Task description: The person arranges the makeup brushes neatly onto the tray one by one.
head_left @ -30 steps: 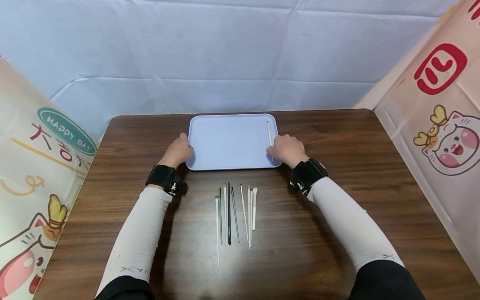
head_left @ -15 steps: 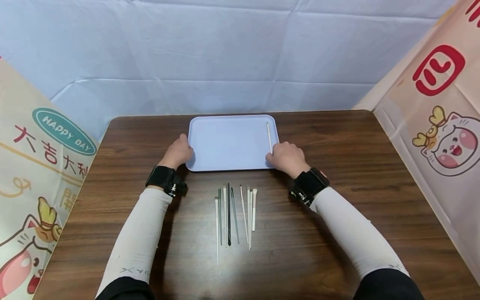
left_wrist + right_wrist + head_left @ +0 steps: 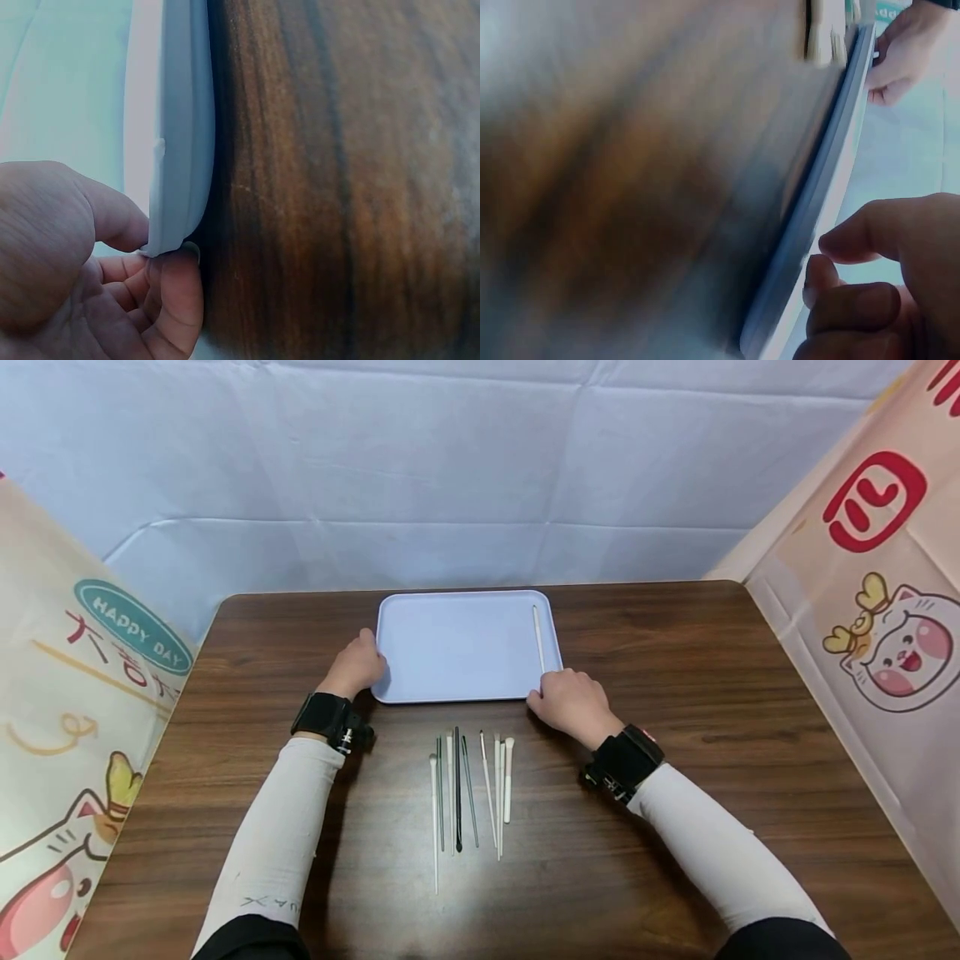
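Note:
A pale lavender-blue tray (image 3: pixel 457 647) lies at the table's far side. My left hand (image 3: pixel 354 664) grips its left end, thumb above the rim and a finger below, as the left wrist view shows. Inside the tray, near its right side, lies a slim white brush (image 3: pixel 537 631), its near end hidden by my right hand (image 3: pixel 573 703). That hand is over the tray's front right corner; the right wrist view shows its fingers (image 3: pixel 855 307) loosely curled by the rim, nothing visible between them. Several slim brushes lie lengthwise before the tray, including a black one (image 3: pixel 458 789) and a white one (image 3: pixel 508 781).
The brown wood-grain table (image 3: pixel 712 693) extends on both sides of the tray. A pale blue cloth (image 3: pixel 450 468) hangs behind it. Printed cartoon sheets stand at the left (image 3: pixel 75 735) and right (image 3: pixel 862 652).
My right hand has drawn back toward me from the white brush in the tray, to the tray's front right corner. The left hand and tray have stayed in place.

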`<act>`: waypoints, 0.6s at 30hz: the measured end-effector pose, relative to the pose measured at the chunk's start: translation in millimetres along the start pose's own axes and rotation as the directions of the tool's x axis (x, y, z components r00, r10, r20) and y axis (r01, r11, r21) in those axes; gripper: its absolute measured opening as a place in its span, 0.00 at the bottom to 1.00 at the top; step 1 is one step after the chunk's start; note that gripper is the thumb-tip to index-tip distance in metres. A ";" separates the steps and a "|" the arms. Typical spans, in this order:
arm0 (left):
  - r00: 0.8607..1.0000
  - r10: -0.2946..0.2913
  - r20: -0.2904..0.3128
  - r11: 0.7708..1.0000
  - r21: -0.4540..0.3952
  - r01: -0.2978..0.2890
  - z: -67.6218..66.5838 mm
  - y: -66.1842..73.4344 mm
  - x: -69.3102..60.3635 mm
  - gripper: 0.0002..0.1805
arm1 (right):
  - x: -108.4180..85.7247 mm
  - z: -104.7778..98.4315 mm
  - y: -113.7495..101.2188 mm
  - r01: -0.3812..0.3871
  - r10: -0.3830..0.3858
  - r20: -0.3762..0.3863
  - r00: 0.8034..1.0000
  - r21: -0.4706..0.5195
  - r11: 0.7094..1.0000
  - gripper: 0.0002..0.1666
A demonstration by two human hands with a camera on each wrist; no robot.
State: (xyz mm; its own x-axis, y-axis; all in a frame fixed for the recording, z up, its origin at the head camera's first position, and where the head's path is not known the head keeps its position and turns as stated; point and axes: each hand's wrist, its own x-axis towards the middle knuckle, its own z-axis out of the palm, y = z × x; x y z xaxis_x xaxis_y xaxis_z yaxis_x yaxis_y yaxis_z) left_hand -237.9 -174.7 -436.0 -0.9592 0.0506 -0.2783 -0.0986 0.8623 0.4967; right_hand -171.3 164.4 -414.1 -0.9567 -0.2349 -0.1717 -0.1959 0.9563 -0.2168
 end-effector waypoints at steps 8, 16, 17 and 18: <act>1.000 -0.015 -0.004 1.000 -0.004 0.015 -0.9 -1.9 -1.1 0.23 | -18.1 9.5 -10.3 0.027 -0.027 0.007 1.000 -0.016 1.000 0.26; 1.000 -0.003 -0.004 1.000 -0.010 0.003 0.3 -1.2 -0.8 0.23 | -40.1 17.0 -20.6 0.066 -0.066 0.008 0.998 -0.030 0.997 0.28; 1.000 -0.003 -0.004 1.000 -0.011 0.003 0.3 -1.2 -0.7 0.23 | -42.6 17.8 -22.1 0.072 -0.072 0.010 0.997 -0.028 0.997 0.28; 1.000 -0.003 -0.003 1.000 -0.014 0.003 0.3 -1.1 -0.6 0.23 | -45.0 19.0 -23.5 0.078 -0.077 0.011 0.997 -0.025 0.997 0.28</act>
State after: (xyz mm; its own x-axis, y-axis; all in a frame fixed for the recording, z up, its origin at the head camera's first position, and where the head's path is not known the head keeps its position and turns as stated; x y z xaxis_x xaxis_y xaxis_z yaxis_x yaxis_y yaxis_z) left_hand -237.2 -175.6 -436.7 -0.9596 0.0465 -0.2774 -0.1051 0.8555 0.5071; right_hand -119.6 149.1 -419.5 -0.9362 -0.3102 -0.1651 -0.2751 0.9393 -0.2050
